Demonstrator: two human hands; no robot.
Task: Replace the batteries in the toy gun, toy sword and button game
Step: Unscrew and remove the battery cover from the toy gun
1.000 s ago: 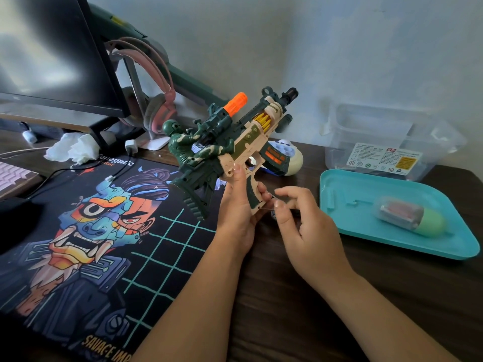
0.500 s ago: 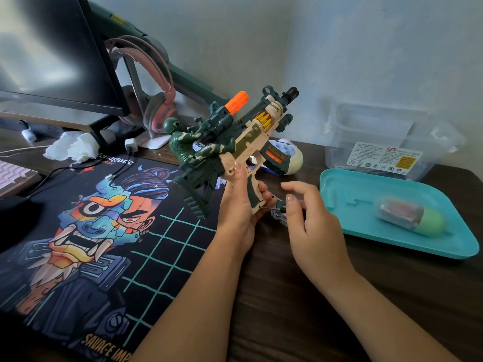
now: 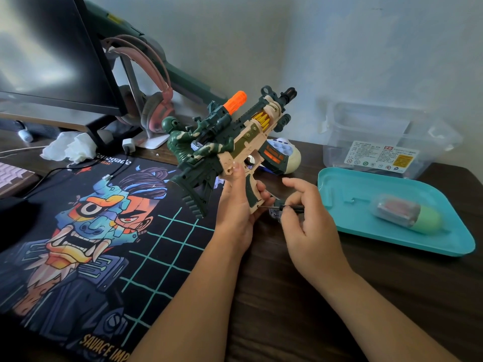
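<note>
My left grip [image 3: 236,205] is wrapped round the handle of the toy gun [image 3: 235,142], thumb laid up against the pale body. It holds the gun clear of the surface [image 3: 287,296] with the barrel slanting up and away from me. My right grip [image 3: 305,226] is pinched on a thin screwdriver [image 3: 294,207], whose tip meets the foot of the handle just beside my left fingertips. I take that for the screw of the battery cover. The gun looks like hollow moulded plastic, so I expect it to be light and stiff. Nearly all its bulk sits above my left grip, so it should want to tip forward. The handle seems the soundest place to hold. The green soldier, the orange cap and the little sights above look like thin parts that could snap if squeezed. The smooth plastic may twist when the screwdriver pushes in, so I would brace it firmly with the thumb. The screw is likely tiny and easy to lose. The teal tray [image 3: 350,186] lies just beyond my right grip, handy for it. The button game [image 3: 291,159] rests on the surface behind the gun, past my left grip.
</note>
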